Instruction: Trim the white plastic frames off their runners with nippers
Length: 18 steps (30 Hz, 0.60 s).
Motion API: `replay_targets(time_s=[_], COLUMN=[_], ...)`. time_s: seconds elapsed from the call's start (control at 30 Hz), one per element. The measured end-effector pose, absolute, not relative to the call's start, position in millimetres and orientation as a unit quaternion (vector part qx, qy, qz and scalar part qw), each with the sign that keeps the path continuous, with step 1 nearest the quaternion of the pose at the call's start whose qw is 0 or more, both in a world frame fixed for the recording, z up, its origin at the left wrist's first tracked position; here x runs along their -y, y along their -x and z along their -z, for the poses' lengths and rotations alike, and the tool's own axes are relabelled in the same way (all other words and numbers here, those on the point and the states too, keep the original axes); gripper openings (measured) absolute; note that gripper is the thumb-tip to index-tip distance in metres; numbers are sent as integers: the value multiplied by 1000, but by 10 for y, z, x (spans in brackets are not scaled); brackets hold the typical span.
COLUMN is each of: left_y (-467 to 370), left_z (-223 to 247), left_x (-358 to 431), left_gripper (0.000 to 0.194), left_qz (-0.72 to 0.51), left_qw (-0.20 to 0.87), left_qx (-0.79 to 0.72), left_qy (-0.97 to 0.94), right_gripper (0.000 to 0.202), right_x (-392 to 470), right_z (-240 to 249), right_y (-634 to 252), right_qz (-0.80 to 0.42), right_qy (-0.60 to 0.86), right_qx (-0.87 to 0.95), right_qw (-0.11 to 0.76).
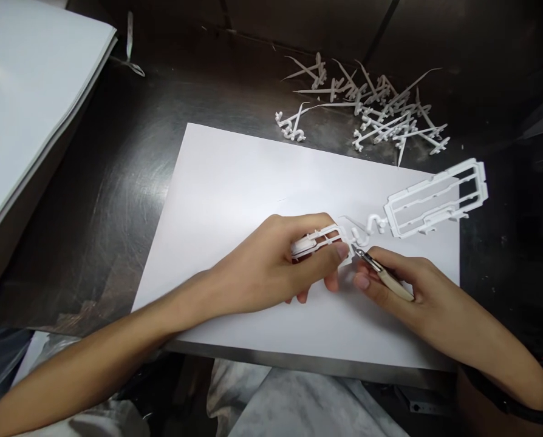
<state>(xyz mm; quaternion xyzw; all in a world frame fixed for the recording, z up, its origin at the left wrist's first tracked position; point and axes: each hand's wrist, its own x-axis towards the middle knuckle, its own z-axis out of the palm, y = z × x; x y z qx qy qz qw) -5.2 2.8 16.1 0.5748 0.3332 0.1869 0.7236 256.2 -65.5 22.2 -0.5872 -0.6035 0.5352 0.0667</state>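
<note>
My left hand is closed around a white plastic frame, thumb on top near its right end. A curved white sprue joins this frame to a second white plastic frame, which sticks out to the upper right. In my right hand is a pair of nippers with a metal head and cream handles. Their tip is at the joint between the held frame and the sprue, close to my left thumb. My right palm hides part of the handles.
A white sheet lies under my hands on the dark metal table. Several cut white sprues are heaped behind it. At the upper left are a stack of white sheets and a thin looped strip.
</note>
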Motion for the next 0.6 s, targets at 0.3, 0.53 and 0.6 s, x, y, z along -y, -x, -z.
replay_targets(time_s=[0.3,0.53,0.6], left_y=[70,69,74], left_z=[-154,-115,-129], left_x=[-19,-5,-17], left_gripper=[22,24,24], left_qz=[-165,-172,-167], left_qw=[726,720,721], left_qx=[-332,-328,-328], left_qy=[-579,-587,-586], right_gripper=[43,47,49], right_x=[680,682,669], right_z=[-224,-249,-285], right_y=[-2565,-2533,-2520], right_qz=[-553,-563,-563], right_qy=[586,596,595], right_qx=[588,570,572], right_qw=[70,54,52])
